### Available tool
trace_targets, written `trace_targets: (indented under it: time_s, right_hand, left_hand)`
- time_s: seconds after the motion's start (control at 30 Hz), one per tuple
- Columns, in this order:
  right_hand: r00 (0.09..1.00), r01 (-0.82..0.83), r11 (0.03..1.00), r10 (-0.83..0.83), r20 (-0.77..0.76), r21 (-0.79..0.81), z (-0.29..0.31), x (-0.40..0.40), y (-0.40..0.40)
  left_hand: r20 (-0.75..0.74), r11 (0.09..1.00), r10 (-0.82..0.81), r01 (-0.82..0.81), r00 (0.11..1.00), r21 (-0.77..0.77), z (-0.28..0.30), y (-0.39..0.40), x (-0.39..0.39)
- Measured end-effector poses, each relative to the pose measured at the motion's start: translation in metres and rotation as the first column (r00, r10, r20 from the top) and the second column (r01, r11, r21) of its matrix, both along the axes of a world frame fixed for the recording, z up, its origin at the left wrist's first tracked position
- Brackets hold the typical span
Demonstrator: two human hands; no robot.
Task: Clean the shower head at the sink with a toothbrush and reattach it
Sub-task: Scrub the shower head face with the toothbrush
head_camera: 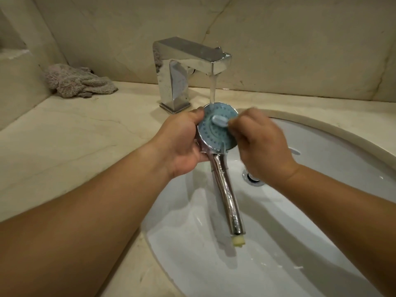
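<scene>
The chrome shower head (214, 133) has a round blue spray face and a long handle that points down toward me over the white sink (321, 146). My left hand (182, 142) grips the head from its left side and back. My right hand (261, 142) holds a toothbrush (219, 120), whose pale head lies on the spray face; its handle is mostly hidden in my fingers and blurred. Water runs from the square chrome tap (188, 67) onto the top edge of the spray face.
A crumpled grey cloth (77, 82) lies on the marble counter (75, 136) at the back left. The sink's chrome drain (250, 176) shows just below my right wrist. A marble wall stands close behind the tap.
</scene>
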State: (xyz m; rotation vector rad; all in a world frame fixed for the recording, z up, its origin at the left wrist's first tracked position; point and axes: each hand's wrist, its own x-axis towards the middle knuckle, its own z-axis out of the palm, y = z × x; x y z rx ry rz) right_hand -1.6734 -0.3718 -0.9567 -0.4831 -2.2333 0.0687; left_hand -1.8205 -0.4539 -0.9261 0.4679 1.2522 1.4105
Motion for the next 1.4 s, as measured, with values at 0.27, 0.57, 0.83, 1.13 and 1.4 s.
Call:
trace_targets:
  time_s: [0.27,0.57,0.83,1.13,1.4]
  right_hand:
    - [1.0,0.001,1.0,-0.001,0.022,0.003,-0.004,0.002,0.002]
    - [0.994,-0.069,0.997,0.065,0.083,0.039,-0.009,-0.002,-0.007]
    - [0.989,-0.08,0.99,0.065,0.132,0.115,0.0,-0.006,-0.007]
    - [0.981,-0.092,0.985,0.064,0.182,0.147,-0.003,-0.001,-0.001]
    - [0.981,-0.084,0.986,0.057,0.186,0.143,-0.006,0.001,0.001]
  left_hand:
    - [-0.01,0.999,0.04,-0.04,0.999,0.001,0.0,0.0,0.0]
    - [-0.029,1.0,0.026,-0.026,0.999,0.0,0.001,-0.001,0.004]
    - [-0.036,1.0,-0.009,0.009,0.999,0.018,0.003,-0.003,0.007]
    - [-0.025,0.999,0.049,-0.048,0.998,0.023,0.003,-0.004,0.005]
    - [-0.052,0.995,0.093,-0.091,0.994,0.044,0.004,-0.002,0.004]
